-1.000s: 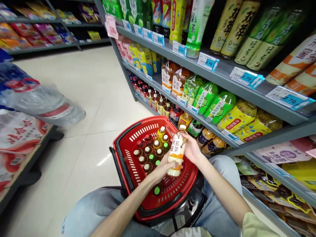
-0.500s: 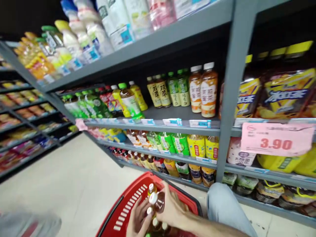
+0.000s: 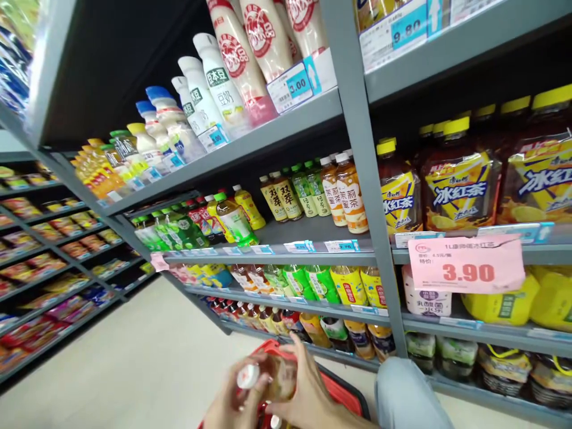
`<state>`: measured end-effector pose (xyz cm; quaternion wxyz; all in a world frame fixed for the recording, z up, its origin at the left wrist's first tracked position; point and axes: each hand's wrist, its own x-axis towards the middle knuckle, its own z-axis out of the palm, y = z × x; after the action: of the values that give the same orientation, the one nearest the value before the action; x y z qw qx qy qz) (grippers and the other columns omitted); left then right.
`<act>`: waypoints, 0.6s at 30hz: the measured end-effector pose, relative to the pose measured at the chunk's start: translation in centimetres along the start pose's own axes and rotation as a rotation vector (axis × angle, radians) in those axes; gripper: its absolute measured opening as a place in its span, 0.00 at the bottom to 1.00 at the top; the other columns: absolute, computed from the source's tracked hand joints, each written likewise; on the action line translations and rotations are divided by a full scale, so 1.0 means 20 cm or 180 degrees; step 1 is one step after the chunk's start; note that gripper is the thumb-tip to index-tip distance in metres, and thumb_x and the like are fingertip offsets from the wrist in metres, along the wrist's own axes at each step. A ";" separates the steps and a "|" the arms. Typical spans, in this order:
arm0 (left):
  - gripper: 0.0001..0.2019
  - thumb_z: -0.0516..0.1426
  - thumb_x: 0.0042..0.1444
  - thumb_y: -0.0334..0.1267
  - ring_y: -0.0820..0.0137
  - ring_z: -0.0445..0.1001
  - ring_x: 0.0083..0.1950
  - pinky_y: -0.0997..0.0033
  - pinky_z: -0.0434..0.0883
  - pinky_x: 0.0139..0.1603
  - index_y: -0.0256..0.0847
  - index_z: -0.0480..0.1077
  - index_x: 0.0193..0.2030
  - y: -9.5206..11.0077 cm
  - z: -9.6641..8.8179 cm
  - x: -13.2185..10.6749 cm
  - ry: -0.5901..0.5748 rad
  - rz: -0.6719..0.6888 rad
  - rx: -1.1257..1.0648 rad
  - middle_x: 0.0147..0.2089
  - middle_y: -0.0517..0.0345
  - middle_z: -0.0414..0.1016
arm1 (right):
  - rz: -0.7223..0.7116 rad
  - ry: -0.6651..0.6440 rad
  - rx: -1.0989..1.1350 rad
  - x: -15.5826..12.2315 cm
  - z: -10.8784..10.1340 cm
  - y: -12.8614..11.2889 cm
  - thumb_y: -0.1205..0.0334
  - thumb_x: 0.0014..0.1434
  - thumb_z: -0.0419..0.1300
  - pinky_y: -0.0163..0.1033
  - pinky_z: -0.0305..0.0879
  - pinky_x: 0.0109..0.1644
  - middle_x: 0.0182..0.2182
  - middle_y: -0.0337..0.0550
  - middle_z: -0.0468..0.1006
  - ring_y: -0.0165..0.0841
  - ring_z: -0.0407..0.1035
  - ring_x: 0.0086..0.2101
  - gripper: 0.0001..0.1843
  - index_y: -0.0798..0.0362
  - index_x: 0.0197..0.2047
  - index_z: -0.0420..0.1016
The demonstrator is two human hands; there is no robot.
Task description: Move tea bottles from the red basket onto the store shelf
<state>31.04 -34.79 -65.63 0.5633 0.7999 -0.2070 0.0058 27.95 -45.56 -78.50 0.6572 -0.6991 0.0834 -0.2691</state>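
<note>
At the bottom edge both my hands hold one drink bottle (image 3: 272,376) with a white cap. My left hand (image 3: 230,405) wraps the cap end. My right hand (image 3: 304,390) grips the bottle's body, fingers curled round it. Under them peeks the rim of a red shopping basket (image 3: 344,393); its contents are mostly hidden. My knee in light jeans (image 3: 402,393) is to the right.
Grey store shelves (image 3: 313,229) full of bottled teas and drinks rise ahead and to the right. A pink 3.90 price card (image 3: 467,264) hangs at the right. Another aisle of packets (image 3: 44,250) runs along the left. Pale floor tiles (image 3: 134,363) lie between.
The view has tilted up from the basket to the shelves. The bottle stays in both hands, now at the frame's bottom edge, cap pointing left.
</note>
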 end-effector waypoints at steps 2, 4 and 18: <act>0.21 0.68 0.42 0.54 0.50 0.81 0.55 0.56 0.82 0.51 0.45 0.75 0.40 0.21 -0.04 0.03 0.0358 0.0276 0.0105 0.47 0.54 0.85 | 0.0098 0.0189 0.0011 0.03 -0.04 0.00 0.74 0.39 0.69 0.51 0.54 0.71 0.67 0.50 0.64 0.45 0.58 0.66 0.61 0.46 0.73 0.47; 0.18 0.68 0.44 0.49 0.52 0.82 0.53 0.52 0.81 0.53 0.47 0.74 0.41 0.43 -0.06 0.05 0.0755 0.0654 0.0219 0.45 0.57 0.85 | 0.0113 0.0365 -0.0014 0.06 -0.06 0.02 0.76 0.43 0.65 0.51 0.51 0.73 0.70 0.49 0.59 0.44 0.56 0.68 0.57 0.46 0.73 0.48; 0.11 0.66 0.56 0.38 0.61 0.82 0.51 0.48 0.76 0.61 0.47 0.70 0.43 1.16 0.40 0.38 0.0430 0.3518 -0.0994 0.43 0.61 0.81 | 0.0707 -0.0185 0.0427 0.09 -0.02 0.15 0.70 0.46 0.62 0.44 0.71 0.44 0.47 0.46 0.76 0.37 0.73 0.40 0.30 0.51 0.55 0.65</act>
<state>28.38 -50.96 -45.80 0.6000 0.4783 -0.5561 0.3196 29.98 -47.10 -80.88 0.7304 -0.6476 0.1229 -0.1793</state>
